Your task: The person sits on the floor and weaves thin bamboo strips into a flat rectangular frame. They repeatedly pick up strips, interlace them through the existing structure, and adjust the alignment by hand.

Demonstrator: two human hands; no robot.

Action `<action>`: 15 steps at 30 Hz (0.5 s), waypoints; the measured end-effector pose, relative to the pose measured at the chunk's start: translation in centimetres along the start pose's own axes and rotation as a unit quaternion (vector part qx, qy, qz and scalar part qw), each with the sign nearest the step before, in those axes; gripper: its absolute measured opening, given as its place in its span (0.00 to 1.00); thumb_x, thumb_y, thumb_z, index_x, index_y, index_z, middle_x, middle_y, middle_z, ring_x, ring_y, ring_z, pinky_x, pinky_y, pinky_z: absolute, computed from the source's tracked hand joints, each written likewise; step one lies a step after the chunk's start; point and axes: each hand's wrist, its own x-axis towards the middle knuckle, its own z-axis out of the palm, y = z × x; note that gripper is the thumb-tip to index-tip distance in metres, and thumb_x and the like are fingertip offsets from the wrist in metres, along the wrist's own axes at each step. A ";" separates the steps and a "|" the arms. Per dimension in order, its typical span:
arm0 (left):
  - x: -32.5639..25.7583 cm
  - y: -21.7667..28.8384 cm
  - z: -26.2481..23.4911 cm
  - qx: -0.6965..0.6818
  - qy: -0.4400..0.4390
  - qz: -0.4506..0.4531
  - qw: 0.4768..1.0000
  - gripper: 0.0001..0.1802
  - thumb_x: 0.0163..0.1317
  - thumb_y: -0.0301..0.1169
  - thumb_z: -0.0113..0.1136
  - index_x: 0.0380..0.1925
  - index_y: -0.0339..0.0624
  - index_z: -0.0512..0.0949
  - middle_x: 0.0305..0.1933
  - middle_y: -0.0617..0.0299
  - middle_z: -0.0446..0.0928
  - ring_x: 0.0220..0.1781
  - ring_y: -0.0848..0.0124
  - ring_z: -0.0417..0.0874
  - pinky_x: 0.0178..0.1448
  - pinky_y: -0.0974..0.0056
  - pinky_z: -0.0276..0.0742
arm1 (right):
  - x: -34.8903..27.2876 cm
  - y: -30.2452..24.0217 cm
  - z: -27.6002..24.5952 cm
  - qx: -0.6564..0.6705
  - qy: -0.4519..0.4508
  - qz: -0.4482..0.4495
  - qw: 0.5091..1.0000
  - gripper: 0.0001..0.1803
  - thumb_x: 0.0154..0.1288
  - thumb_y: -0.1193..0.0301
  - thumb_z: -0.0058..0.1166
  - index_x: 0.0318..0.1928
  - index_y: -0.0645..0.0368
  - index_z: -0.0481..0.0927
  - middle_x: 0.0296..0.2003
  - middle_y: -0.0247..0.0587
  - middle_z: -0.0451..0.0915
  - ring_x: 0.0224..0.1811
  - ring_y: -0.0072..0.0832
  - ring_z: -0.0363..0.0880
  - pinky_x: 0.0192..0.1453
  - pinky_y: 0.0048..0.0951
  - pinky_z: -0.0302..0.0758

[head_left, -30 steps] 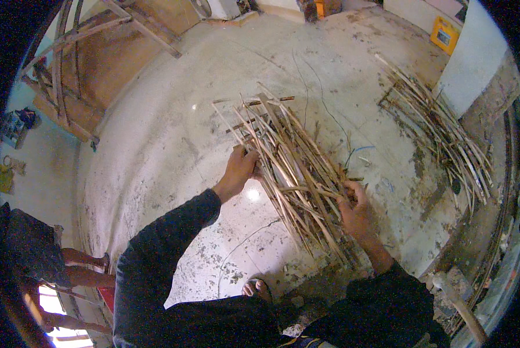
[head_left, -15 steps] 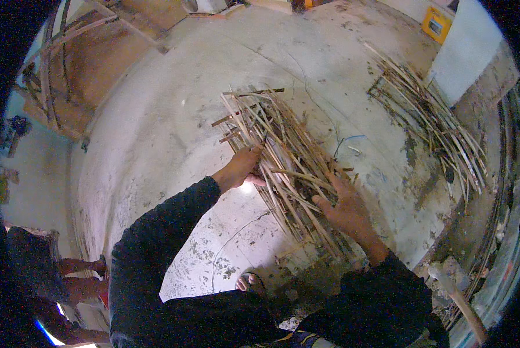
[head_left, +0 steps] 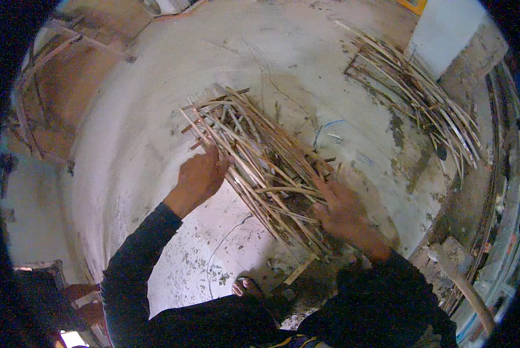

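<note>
A loose bundle of thin wooden sticks (head_left: 266, 168) lies slantwise on the floor in front of me, with a few short darker pieces crossing it at the far end. My left hand (head_left: 199, 178) is closed on sticks along the bundle's left edge, its fingers curled in. Against the opposite side, nearer to me, my right hand (head_left: 350, 214) grips the edge with its thumb over the top; its fingertips are blurred and partly hidden among the sticks.
A second pile of sticks (head_left: 416, 98) lies to the right, beside a pale upright panel (head_left: 446, 37). A wooden handle (head_left: 463, 287) leans at the lower right. Wooden framework (head_left: 51, 64) stands far left. Another person's legs (head_left: 89, 304) show at the lower left. My foot (head_left: 245, 286) is below the bundle.
My left hand has shifted left and turned, its fingers now curled at the bundle's left edge. The view has moved a little; the bundle appears farther left. My right hand stays at its side.
</note>
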 end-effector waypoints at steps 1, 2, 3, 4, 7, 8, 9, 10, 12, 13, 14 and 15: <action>0.1 0.1 0.1 -0.084 0.065 0.037 0.994 0.22 0.75 0.44 0.56 0.54 0.34 0.73 0.43 0.41 0.83 0.45 0.46 0.87 0.46 0.45 0.84 | 0.1 -0.2 -0.1 -0.012 0.030 -0.014 0.999 0.37 0.64 0.63 0.63 0.73 0.56 0.69 0.54 0.56 0.78 0.55 0.54 0.79 0.58 0.52 0.77; 0.7 0.6 0.5 -0.082 0.119 0.085 0.986 0.23 0.75 0.44 0.57 0.57 0.36 0.73 0.49 0.40 0.81 0.52 0.47 0.84 0.51 0.45 0.82 | 0.3 -0.5 -0.2 -0.034 0.025 -0.005 0.999 0.37 0.64 0.62 0.63 0.73 0.56 0.69 0.53 0.55 0.79 0.54 0.53 0.79 0.56 0.52 0.78; 1.4 1.2 1.1 -0.081 0.179 0.140 0.970 0.24 0.74 0.43 0.57 0.60 0.38 0.72 0.54 0.38 0.79 0.59 0.47 0.81 0.56 0.44 0.80 | 0.3 -0.7 -0.4 -0.030 0.012 -0.007 0.999 0.37 0.65 0.61 0.62 0.73 0.56 0.69 0.52 0.55 0.80 0.53 0.53 0.80 0.55 0.52 0.79; 2.1 1.6 1.8 -0.073 0.254 0.200 0.944 0.25 0.73 0.43 0.58 0.64 0.40 0.72 0.59 0.37 0.77 0.65 0.48 0.78 0.61 0.44 0.78 | 0.3 -0.8 -0.8 -0.036 -0.036 0.017 0.999 0.36 0.66 0.61 0.61 0.73 0.56 0.69 0.51 0.54 0.80 0.52 0.53 0.80 0.54 0.53 0.79; 4.0 2.6 3.6 0.031 0.061 0.270 0.960 0.29 0.75 0.49 0.52 0.73 0.56 0.70 0.78 0.45 0.63 0.80 0.49 0.63 0.77 0.43 0.65 | 0.5 -1.3 -2.7 -0.083 -0.138 0.040 0.986 0.35 0.69 0.59 0.59 0.73 0.55 0.68 0.49 0.53 0.81 0.49 0.53 0.82 0.52 0.52 0.80; 4.6 2.9 4.0 0.090 -0.033 0.280 0.955 0.29 0.75 0.51 0.50 0.73 0.59 0.71 0.80 0.47 0.62 0.81 0.49 0.61 0.78 0.43 0.63 | 0.6 -0.9 -4.1 -0.087 -0.125 0.015 0.988 0.35 0.69 0.59 0.58 0.73 0.56 0.68 0.49 0.53 0.81 0.48 0.53 0.82 0.51 0.51 0.80; 4.8 2.9 4.2 0.032 -0.041 0.255 0.965 0.28 0.76 0.53 0.45 0.73 0.65 0.72 0.83 0.54 0.58 0.83 0.50 0.58 0.81 0.45 0.61 | 0.8 -0.8 -5.6 -0.091 -0.112 -0.009 0.989 0.34 0.70 0.59 0.58 0.73 0.56 0.69 0.49 0.54 0.82 0.47 0.52 0.83 0.50 0.50 0.81; 4.8 3.0 4.4 0.000 -0.006 0.272 0.962 0.28 0.76 0.50 0.46 0.73 0.63 0.72 0.83 0.53 0.58 0.82 0.50 0.60 0.80 0.46 0.62 | 1.1 -0.6 -7.4 -0.079 -0.059 -0.066 0.993 0.32 0.71 0.59 0.58 0.72 0.56 0.70 0.48 0.54 0.82 0.46 0.52 0.83 0.49 0.49 0.81; 4.5 2.9 4.3 0.020 -0.023 0.244 0.969 0.27 0.75 0.44 0.48 0.73 0.60 0.71 0.82 0.52 0.58 0.80 0.48 0.63 0.79 0.47 0.65 | 1.8 -1.2 -11.0 0.025 0.031 -0.121 0.992 0.27 0.71 0.57 0.57 0.65 0.57 0.75 0.48 0.54 0.83 0.44 0.50 0.85 0.47 0.50 0.82; 4.5 2.8 4.3 -0.004 -0.017 0.239 0.971 0.27 0.75 0.44 0.49 0.73 0.60 0.72 0.82 0.54 0.60 0.80 0.50 0.63 0.78 0.48 0.67 | 1.6 -1.6 -13.1 0.115 0.069 -0.120 0.984 0.25 0.72 0.54 0.57 0.60 0.58 0.79 0.48 0.54 0.84 0.43 0.50 0.85 0.46 0.51 0.82; 4.5 2.7 4.3 -0.004 -0.022 0.247 0.969 0.26 0.75 0.44 0.49 0.72 0.59 0.73 0.82 0.54 0.60 0.80 0.50 0.64 0.77 0.48 0.68 | 0.9 -2.5 -15.1 0.196 0.099 -0.118 0.969 0.24 0.72 0.52 0.57 0.55 0.58 0.82 0.48 0.54 0.85 0.41 0.50 0.86 0.46 0.52 0.83; 4.6 2.6 4.4 -0.004 -0.029 0.249 0.968 0.26 0.75 0.44 0.49 0.72 0.59 0.73 0.82 0.55 0.60 0.80 0.51 0.64 0.77 0.48 0.69 | 0.2 -3.4 -16.7 0.247 0.135 -0.147 0.948 0.24 0.72 0.52 0.57 0.55 0.58 0.82 0.48 0.53 0.85 0.41 0.49 0.86 0.46 0.52 0.83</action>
